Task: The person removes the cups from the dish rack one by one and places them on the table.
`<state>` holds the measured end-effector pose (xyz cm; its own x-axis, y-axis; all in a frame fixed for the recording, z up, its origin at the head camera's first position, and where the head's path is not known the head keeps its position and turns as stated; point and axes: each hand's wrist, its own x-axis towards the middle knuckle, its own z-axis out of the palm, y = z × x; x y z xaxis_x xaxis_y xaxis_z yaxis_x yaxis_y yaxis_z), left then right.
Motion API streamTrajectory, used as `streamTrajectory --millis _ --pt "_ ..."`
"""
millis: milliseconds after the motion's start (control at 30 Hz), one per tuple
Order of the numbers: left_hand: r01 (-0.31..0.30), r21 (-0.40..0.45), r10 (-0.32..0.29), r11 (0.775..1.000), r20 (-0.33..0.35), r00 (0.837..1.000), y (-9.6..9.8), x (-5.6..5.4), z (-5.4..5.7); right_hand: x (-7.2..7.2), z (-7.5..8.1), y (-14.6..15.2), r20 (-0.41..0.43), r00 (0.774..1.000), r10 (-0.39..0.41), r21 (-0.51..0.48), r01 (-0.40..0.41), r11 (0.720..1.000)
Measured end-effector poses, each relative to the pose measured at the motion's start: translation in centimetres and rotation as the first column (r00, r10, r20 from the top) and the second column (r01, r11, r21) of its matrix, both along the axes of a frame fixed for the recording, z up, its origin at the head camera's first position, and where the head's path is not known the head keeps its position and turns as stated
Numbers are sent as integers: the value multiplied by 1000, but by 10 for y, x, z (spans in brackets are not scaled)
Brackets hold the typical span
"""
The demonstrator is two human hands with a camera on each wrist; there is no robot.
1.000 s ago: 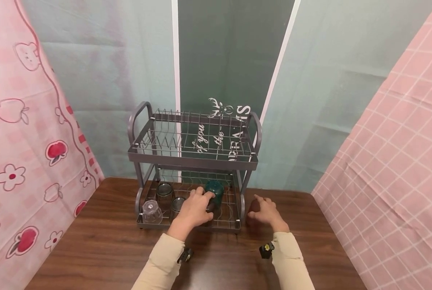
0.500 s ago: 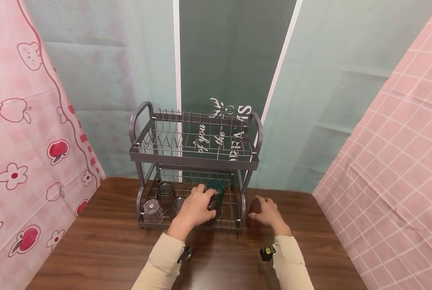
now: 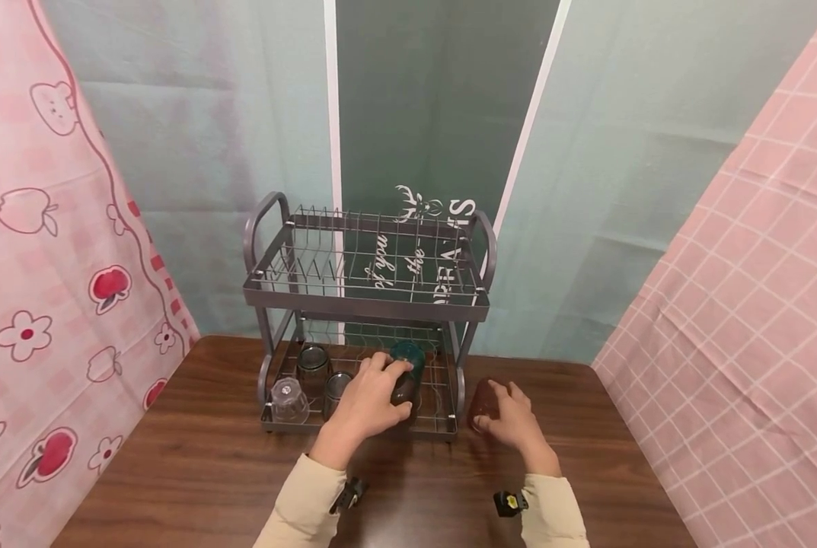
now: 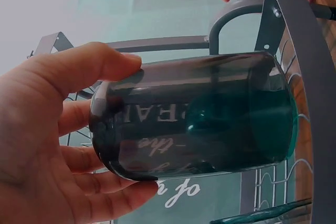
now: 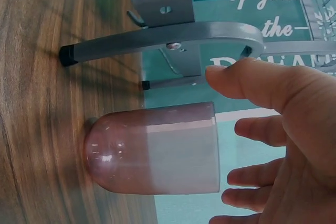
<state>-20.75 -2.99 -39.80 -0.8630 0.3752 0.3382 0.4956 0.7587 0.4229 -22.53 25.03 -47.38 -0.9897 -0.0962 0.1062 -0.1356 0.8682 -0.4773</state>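
My left hand (image 3: 370, 399) holds a dark grey drinking glass (image 4: 157, 129) upside down over the rack's lower tier, thumb and fingers around its rounded base. Close behind it is a teal glass (image 3: 408, 359), partly hidden by the hand. To the right of the rack, a pinkish-red glass (image 5: 152, 150) stands upright on the table. Above its rim my right hand (image 3: 514, 422) is spread, thumb and fingers apart from the glass in the right wrist view.
A grey two-tier dish rack (image 3: 367, 307) stands on the wooden table (image 3: 196, 472). On its lower tier are a clear glass (image 3: 288, 401) and two grey glasses, one (image 3: 314, 364) behind the other (image 3: 336, 390). Pink curtains (image 3: 723, 304) flank both sides.
My right hand has drawn slightly back toward me, uncovering more of the pinkish-red glass. My left hand stays at the lower tier and has shifted slightly, so more of its grey glass shows.
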Motion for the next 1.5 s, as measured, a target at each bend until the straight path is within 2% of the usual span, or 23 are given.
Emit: streamTrajectory --millis 233,500,667,800,933,1033,1133,1300,1500 --pt "22 61 -23 998 7 1000 -2 6 -3 15 7 -2 -3 1000 12 -19 -12 1000" --pt "22 168 -25 986 17 1000 -4 14 -13 31 10 -3 -38 999 23 -58 -25 998" --pt "20 241 -24 970 15 1000 -6 20 -22 38 5 -9 -136 991 20 -116 -36 993" --pt "14 314 -26 949 33 999 -8 23 -28 45 -2 -15 -237 971 -10 -193 -37 981" --pt "-2 378 -17 926 46 999 -9 25 -34 52 -9 -24 -292 954 -64 -312 -32 949" --pt "-10 423 -16 906 59 998 -10 26 -39 57 -13 -31 -293 950 -109 -437 -32 899" --pt "-20 483 -21 875 78 997 -11 27 -43 59 -16 -37 -290 950 -119 -579 -74 812" --pt "-18 580 -27 814 69 997 -11 29 -51 61 -20 -45 -343 937 -71 -735 -220 641" --pt "-12 660 -48 751 72 996 -8 28 -61 63 -22 -49 -348 936 54 -847 -339 410"
